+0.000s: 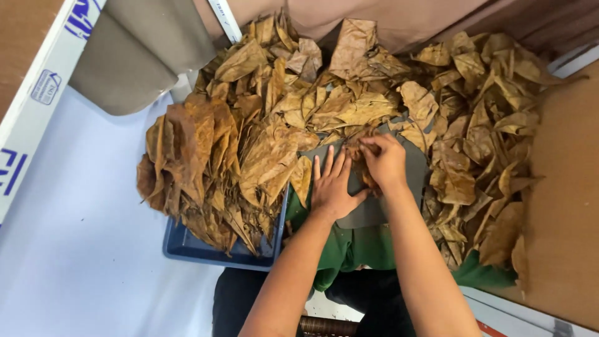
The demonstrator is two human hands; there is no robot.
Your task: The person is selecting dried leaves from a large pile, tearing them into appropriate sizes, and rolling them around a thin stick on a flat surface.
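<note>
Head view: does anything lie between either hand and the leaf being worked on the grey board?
Nothing visible does. The right hand already pinches the leaf, and the left hand lies flat on the grey board right beside it. Loose leaves surround them.

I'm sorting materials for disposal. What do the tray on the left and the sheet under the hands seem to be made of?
Blue tray: likely moulded plastic, given its smooth, even colour and rounded rim. Grey sheet: matte, flat and thin, perhaps card or rubbery mat; hard to tell.

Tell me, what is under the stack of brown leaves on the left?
A blue tray holds the leaf stack; only its near rim and corner show. The tray's inside is covered by leaves, so nothing else there can be seen.
</note>
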